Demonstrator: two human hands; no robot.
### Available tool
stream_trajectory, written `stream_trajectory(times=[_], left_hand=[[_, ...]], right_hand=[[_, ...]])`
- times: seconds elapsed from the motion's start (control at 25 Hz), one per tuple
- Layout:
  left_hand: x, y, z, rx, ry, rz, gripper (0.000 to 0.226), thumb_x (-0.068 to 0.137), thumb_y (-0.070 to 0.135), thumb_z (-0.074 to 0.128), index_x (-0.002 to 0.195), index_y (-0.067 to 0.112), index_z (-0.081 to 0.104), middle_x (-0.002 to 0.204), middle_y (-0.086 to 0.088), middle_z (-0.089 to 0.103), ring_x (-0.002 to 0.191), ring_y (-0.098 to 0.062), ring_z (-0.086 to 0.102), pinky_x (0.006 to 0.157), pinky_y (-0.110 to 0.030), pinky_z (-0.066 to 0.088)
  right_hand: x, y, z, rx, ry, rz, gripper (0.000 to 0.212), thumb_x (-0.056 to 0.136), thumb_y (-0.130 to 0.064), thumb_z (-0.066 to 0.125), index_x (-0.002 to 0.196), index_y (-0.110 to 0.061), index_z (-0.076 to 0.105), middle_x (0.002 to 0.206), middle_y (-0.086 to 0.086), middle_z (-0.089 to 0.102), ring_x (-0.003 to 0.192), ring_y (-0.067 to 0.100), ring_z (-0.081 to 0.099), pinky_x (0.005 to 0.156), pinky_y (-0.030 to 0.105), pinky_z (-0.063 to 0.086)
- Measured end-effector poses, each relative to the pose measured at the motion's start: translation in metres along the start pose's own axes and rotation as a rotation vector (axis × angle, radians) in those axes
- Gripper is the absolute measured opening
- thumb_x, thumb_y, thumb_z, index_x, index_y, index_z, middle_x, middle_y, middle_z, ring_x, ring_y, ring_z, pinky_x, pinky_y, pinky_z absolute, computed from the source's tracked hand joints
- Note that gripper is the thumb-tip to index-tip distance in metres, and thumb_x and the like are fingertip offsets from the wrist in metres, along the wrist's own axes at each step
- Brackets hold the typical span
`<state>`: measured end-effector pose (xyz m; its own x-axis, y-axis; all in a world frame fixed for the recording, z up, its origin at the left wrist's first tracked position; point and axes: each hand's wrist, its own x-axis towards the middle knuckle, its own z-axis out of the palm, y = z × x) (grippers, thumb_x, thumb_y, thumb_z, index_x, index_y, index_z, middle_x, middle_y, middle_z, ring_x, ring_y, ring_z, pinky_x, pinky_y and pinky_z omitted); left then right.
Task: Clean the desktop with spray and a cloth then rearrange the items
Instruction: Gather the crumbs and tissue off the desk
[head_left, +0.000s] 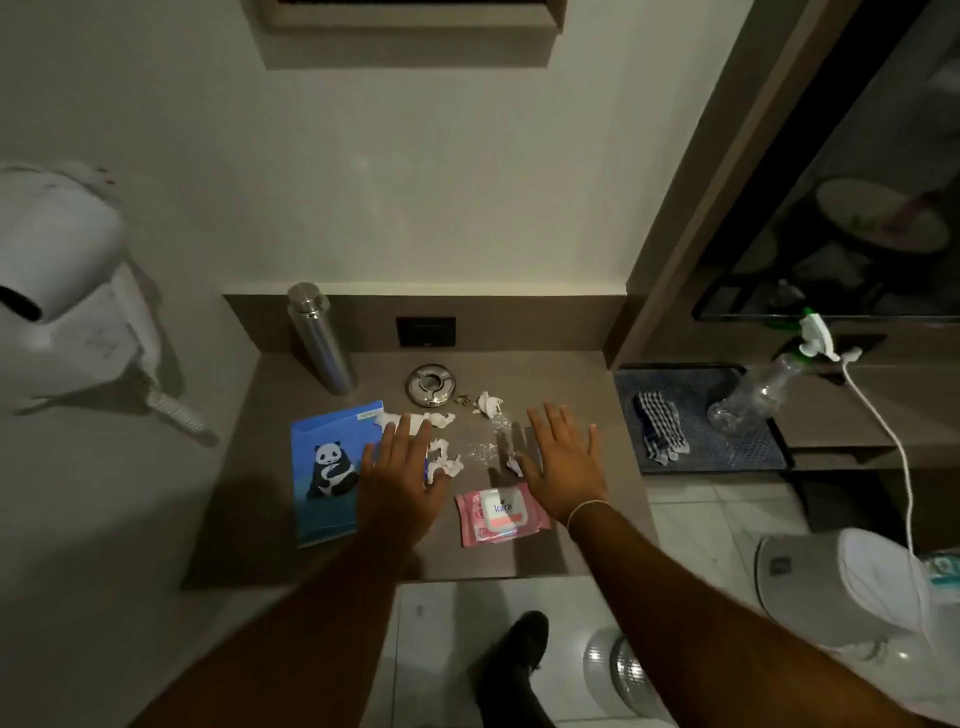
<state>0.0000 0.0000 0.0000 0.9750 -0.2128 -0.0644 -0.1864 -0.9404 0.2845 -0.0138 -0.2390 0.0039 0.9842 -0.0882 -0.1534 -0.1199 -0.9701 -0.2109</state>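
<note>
dim room, brown desktop (571, 374) set against a pale wall. head view only; twelve o'clock is taken as the wall side of the desk.

progress: cleaning not begun, in my judgement. torn paper scraps (439, 452) lie at the centre, with more at one o'clock beside the ashtray (430, 384). a white powdery scatter (483, 452) sits between my hands. i see no wet streaks, though the light is poor. the spray bottle (753, 395) stands and the checked cloth (660, 434) lies on a dark tray (737, 452) on the lower shelf at three o'clock. both are well apart from my hands and neither is picked up.

items not yet rearranged: steel bottle (322, 338) at eleven o'clock by the back panel, ashtray at twelve, blue panda folder (324, 478) at nine, pink wipes pack (501, 514) at six near the front edge.

remaining, as i judge it: clear the scraps, fetch spray and cloth, wipe, then set the items in order.

hands: my left hand (402, 467) is stretched forward palm down, fingers straight and slightly spread, holding nothing. it lies over the folder's right edge, fingertips toward the scraps. my right hand (563, 462) takes the same pose at four o'clock from centre, just beyond the wipes pack, wide and empty. whether either palm presses the surface or hovers above it, i cannot tell. both forearms run in from six o'clock.
</note>
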Motion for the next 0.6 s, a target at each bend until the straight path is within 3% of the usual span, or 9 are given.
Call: stream_trajectory(times=[0.08, 0.2, 0.28, 0.4, 0.6], left_hand=[[0.010, 0.005, 0.017, -0.130, -0.064, -0.125, 0.070, 0.097, 0.055, 0.049, 0.160, 0.034, 0.027, 0.170, 0.000, 0.032, 0.159, -0.027, 0.028, 0.130, -0.054, 0.024], [0.018, 0.008, 0.044, -0.145, -0.193, -0.235, 0.071, 0.097, 0.046, 0.060, 0.159, 0.036, 0.026, 0.169, 0.000, 0.032, 0.152, -0.028, 0.038, 0.123, -0.053, 0.034], [0.027, 0.009, 0.054, -0.071, -0.336, -0.293, 0.076, 0.098, 0.036, 0.064, 0.162, 0.034, 0.024, 0.171, -0.002, 0.028, 0.149, -0.029, 0.044, 0.117, -0.050, 0.042], [0.042, 0.007, 0.059, -0.067, -0.421, -0.354, 0.073, 0.099, 0.027, 0.066, 0.162, 0.032, 0.028, 0.166, -0.005, 0.035, 0.143, -0.028, 0.051, 0.114, -0.049, 0.049], [0.064, -0.009, 0.063, 0.032, -0.503, -0.198, 0.074, 0.099, 0.018, 0.065, 0.161, 0.033, 0.027, 0.164, -0.007, 0.036, 0.139, -0.029, 0.053, 0.112, -0.049, 0.052]], right_hand=[[0.014, 0.016, 0.008, 0.106, -0.066, 0.027, 0.066, 0.105, -0.047, 0.045, 0.164, -0.025, 0.027, 0.173, 0.005, 0.024, 0.161, 0.029, 0.023, 0.131, 0.056, 0.018], [0.034, 0.038, 0.024, 0.184, -0.184, 0.003, 0.052, 0.099, -0.032, 0.057, 0.149, -0.020, 0.051, 0.150, 0.010, 0.050, 0.133, 0.035, 0.055, 0.108, 0.046, 0.051], [0.050, 0.045, 0.030, 0.228, -0.273, -0.010, 0.047, 0.099, -0.027, 0.059, 0.145, -0.019, 0.057, 0.145, 0.009, 0.053, 0.126, 0.036, 0.060, 0.101, 0.045, 0.055], [0.077, 0.043, 0.038, 0.221, -0.425, -0.065, 0.046, 0.101, -0.030, 0.060, 0.146, -0.020, 0.058, 0.148, 0.009, 0.051, 0.128, 0.037, 0.061, 0.104, 0.044, 0.054], [0.095, 0.028, 0.058, 0.118, -0.525, -0.139, 0.044, 0.101, -0.028, 0.057, 0.144, -0.021, 0.055, 0.148, 0.009, 0.046, 0.122, 0.037, 0.065, 0.099, 0.044, 0.057]])
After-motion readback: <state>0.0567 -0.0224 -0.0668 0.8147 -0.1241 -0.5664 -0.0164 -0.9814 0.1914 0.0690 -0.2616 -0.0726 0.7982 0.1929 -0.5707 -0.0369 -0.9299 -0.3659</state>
